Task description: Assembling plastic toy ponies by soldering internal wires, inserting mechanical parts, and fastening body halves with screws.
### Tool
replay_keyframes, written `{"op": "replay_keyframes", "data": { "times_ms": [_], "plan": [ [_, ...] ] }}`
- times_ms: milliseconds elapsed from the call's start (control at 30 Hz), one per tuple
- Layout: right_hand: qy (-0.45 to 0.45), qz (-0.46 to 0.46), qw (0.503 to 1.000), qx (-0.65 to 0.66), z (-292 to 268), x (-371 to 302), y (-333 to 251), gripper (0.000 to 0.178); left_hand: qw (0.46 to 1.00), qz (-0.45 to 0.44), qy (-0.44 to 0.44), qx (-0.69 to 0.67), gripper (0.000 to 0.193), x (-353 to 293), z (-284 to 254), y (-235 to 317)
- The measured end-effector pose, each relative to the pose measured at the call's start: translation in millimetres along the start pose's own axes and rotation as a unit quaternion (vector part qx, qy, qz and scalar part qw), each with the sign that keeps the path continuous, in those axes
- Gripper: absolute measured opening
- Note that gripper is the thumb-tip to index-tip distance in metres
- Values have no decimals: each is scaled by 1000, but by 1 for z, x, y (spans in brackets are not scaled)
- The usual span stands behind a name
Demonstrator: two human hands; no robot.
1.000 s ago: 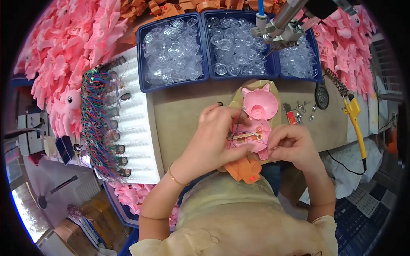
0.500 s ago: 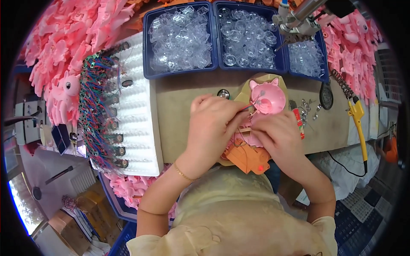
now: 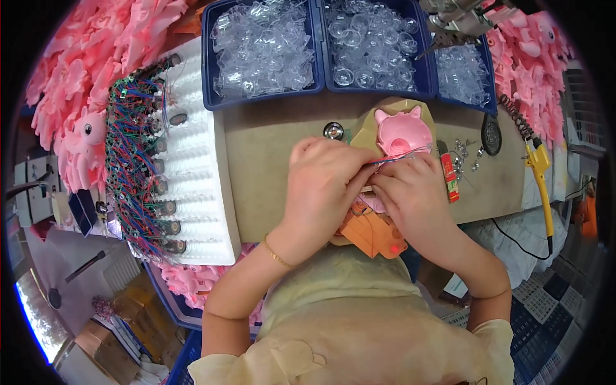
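In the middle of the bench, a pink toy half-shell [image 3: 404, 131] with an eared, bowl-shaped head lies in a tan holder [image 3: 367, 132]. Thin red and blue wires [image 3: 401, 157] stretch across it just below the head. My left hand [image 3: 327, 186] pinches these wires from the left side. Close against it, my right hand [image 3: 414, 196] has its fingers closed at the wires too; its fingertips are partly hidden. Below both hands sits an orange plastic part [image 3: 371, 231] with a red spot glowing at its right end. The fingers cover the shell's middle.
Blue bins [image 3: 263, 102] of clear plastic pieces line the back. Left stands a white foam tray [image 3: 208, 186] with wired round parts [image 3: 135, 167]. A small round speaker-like part [image 3: 333, 131], a red strip [image 3: 449, 176] and a yellow-handled tool [image 3: 540, 173] lie nearby. Pink parts [image 3: 109, 51] are piled back left.
My right hand has moved up toward my left, and the wires now run out to the right below the head. The red spot on the orange part now glows. The view has shifted slightly.
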State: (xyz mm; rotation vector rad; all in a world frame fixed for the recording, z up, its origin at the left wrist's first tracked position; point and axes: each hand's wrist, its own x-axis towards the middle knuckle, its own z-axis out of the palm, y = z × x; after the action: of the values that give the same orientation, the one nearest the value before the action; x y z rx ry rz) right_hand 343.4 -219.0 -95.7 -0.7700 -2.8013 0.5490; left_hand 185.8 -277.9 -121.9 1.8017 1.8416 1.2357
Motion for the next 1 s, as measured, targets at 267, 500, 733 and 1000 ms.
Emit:
{"op": "replay_keyframes", "data": {
  "times_ms": [267,500,733,1000],
  "plan": [
    [10,-4,999,52,-5,2,7,12,1000,-19,-5,-19,14,3,-1,1],
    [-7,3,1000,-24,-5,2,0,11,997,-51,14,-57,12,8,6,6],
    [15,-33,998,-43,-12,-10,-2,25,994,-43,3,-98,14,5,-7,-1],
    [-92,122,987,50,-39,-42,-48,56,976,-175,-119,-54,16,29,-30,25]
  ]
}}
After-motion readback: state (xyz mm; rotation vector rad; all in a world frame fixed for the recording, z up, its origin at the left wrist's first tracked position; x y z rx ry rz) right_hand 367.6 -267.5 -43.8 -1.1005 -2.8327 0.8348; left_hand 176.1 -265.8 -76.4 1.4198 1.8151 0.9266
